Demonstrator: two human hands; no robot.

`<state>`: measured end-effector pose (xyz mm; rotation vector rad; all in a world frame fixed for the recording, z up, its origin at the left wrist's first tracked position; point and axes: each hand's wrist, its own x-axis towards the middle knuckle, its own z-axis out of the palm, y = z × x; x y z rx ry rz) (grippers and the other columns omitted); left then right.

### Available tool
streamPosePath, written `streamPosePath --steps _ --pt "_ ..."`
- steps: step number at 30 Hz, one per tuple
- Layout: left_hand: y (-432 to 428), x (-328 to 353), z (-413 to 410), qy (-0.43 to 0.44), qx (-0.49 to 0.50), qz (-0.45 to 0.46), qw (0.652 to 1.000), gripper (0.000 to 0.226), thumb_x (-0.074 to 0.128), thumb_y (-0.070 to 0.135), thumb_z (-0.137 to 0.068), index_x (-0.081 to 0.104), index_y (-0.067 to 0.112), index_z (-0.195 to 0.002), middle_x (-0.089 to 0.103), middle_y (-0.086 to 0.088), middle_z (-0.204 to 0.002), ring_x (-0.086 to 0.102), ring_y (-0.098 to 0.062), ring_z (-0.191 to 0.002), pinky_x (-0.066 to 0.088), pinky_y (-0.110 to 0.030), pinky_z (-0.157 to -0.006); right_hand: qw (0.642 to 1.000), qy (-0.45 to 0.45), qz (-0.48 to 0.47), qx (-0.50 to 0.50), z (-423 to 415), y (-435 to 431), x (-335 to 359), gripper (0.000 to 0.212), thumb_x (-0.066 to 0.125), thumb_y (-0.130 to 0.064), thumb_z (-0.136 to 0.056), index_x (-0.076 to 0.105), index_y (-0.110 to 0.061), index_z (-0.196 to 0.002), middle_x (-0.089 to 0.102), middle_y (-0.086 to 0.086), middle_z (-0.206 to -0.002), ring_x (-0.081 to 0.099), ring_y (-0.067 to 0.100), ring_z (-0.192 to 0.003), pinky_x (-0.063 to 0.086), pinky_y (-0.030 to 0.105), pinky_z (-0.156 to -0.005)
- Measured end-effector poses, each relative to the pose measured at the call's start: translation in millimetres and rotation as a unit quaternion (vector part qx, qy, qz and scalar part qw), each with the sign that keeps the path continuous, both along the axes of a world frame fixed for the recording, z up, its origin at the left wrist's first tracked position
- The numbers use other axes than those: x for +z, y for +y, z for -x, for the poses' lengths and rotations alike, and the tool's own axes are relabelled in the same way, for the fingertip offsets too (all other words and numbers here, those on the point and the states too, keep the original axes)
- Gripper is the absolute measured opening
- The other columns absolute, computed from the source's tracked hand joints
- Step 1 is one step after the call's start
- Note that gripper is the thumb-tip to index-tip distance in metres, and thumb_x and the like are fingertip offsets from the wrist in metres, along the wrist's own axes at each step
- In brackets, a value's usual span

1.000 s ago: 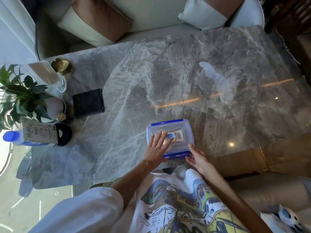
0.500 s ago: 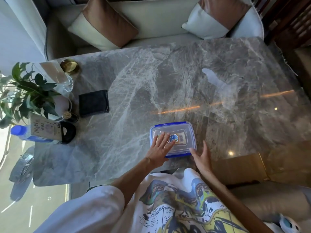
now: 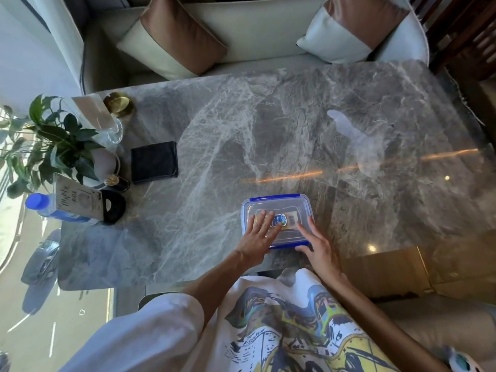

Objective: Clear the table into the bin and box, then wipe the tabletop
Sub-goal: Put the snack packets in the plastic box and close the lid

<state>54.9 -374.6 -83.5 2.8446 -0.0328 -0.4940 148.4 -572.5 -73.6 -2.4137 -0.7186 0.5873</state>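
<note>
Head view: both hands lie flat and spread on the lidded plastic box (image 3: 279, 220) at the marble table's (image 3: 295, 124) near edge, left hand (image 3: 259, 241) and right hand (image 3: 318, 244) gripping nothing.

Right hand (image 3: 319, 247) moved off tabletop beside box (image 3: 290, 208) onto lid: fingers now flat on lid's right side, thumb at near blue edge. View shifted slightly forward.

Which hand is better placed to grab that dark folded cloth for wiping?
Left hand, probably: the dark folded cloth lies on its side of the clear box; the right hand sits farther away.
</note>
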Motion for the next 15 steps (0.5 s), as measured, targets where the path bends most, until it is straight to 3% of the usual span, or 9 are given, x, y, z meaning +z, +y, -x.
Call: streamPosePath --steps 4,6,9,12,15 --pt "-2.1 -1.2 0.4 0.005 -0.001 -0.006 1.000 0.096 0.061 0.018 -0.090 -0.011 0.024 -0.152 -0.020 -0.015 -0.159 -0.021 -0.038 -0.145 -0.011 -0.056 -0.117 1.000 0.013 0.004 -0.004 -2.1 2.5 5.1 0.073 0.076 -0.008 -0.077 0.047 -0.028 -0.141 0.027 0.003 -0.157 0.045 0.022 -0.134 0.047 0.038 -0.104" --pt "-3.9 9.2 -3.2 0.006 0.032 0.036 0.999 0.078 0.056 0.021 -0.093 0.008 0.023 -0.154 -0.006 -0.012 -0.163 -0.012 -0.034 -0.149 -0.007 -0.055 -0.120 1.000 0.021 0.006 -0.010 -6.2 1.6 10.7 0.062 0.074 -0.014 -0.081 0.052 -0.028 -0.138 0.032 0.000 -0.155 0.055 0.015 -0.125 0.051 0.030 -0.097" --pt "2.0 26.9 -9.1 -0.078 0.154 0.134 0.976 0.048 0.046 0.021 -0.098 0.041 0.017 -0.145 0.031 -0.009 -0.156 0.020 -0.026 -0.149 0.009 -0.052 -0.123 0.998 0.045 -0.020 -0.041 -20.8 3.3 23.8 0.042 0.065 -0.024 -0.090 0.059 -0.021 -0.132 0.049 -0.001 -0.145 0.057 0.014 -0.122 0.044 0.021 -0.095" --pt "7.2 25.5 -4.6 -0.135 0.397 0.186 0.889 0.045 0.050 0.010 -0.094 0.045 0.005 -0.139 0.045 -0.016 -0.145 0.042 -0.032 -0.135 0.032 -0.047 -0.115 0.988 0.105 -0.028 -0.111 -42.7 4.9 27.8 0.043 0.060 -0.032 -0.093 0.055 -0.021 -0.134 0.061 0.003 -0.134 0.059 0.018 -0.119 0.049 0.033 -0.098" --pt "9.7 19.7 0.7 -0.046 0.588 0.274 0.760 0.050 0.052 0.015 -0.096 0.038 0.001 -0.142 0.045 -0.021 -0.143 0.045 -0.035 -0.132 0.038 -0.045 -0.110 0.952 0.246 -0.033 -0.181 -65.8 10.7 28.6 0.052 0.058 -0.029 -0.094 0.044 -0.014 -0.142 0.054 0.012 -0.140 0.054 0.024 -0.125 0.044 0.038 -0.103"
